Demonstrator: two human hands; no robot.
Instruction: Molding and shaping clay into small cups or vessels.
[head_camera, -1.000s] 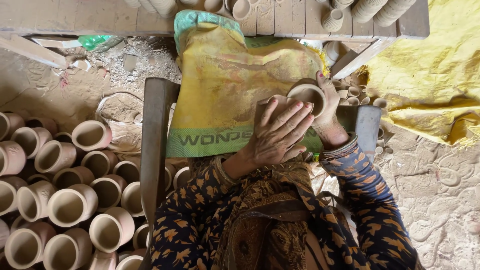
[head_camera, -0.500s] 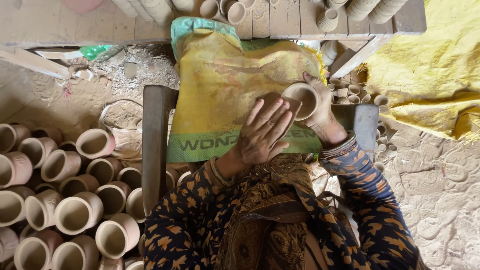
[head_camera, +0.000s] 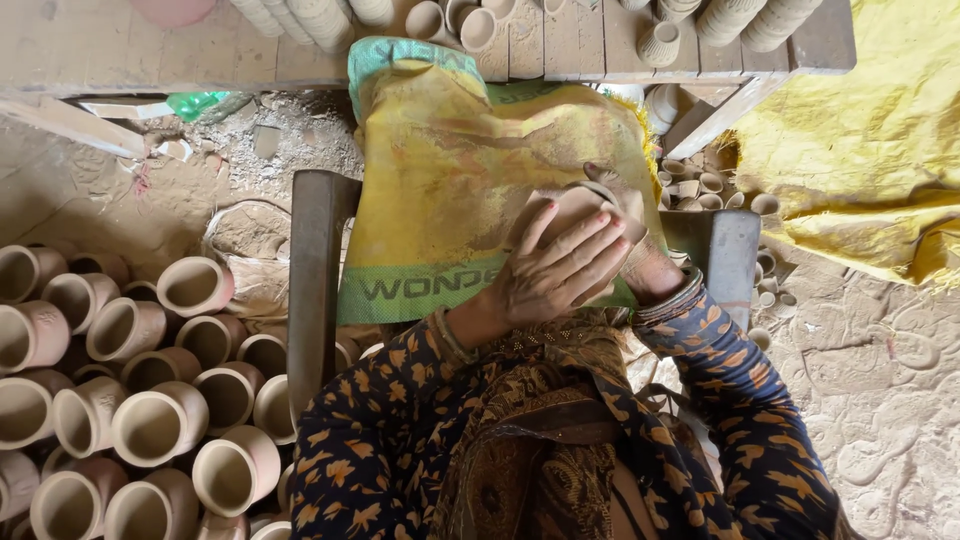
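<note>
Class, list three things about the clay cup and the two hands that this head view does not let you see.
1. Head view: the clay cup is mostly covered by the left hand, so its mouth is hidden.
2. The right hand lies behind the cup and left hand; its grip is unclear.
3. The pile of clay pots is cut off by the left edge.

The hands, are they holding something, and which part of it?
Yes. The right hand holds a small clay cup by its side, and the left hand lies flat over the cup, covering most of it.
</note>
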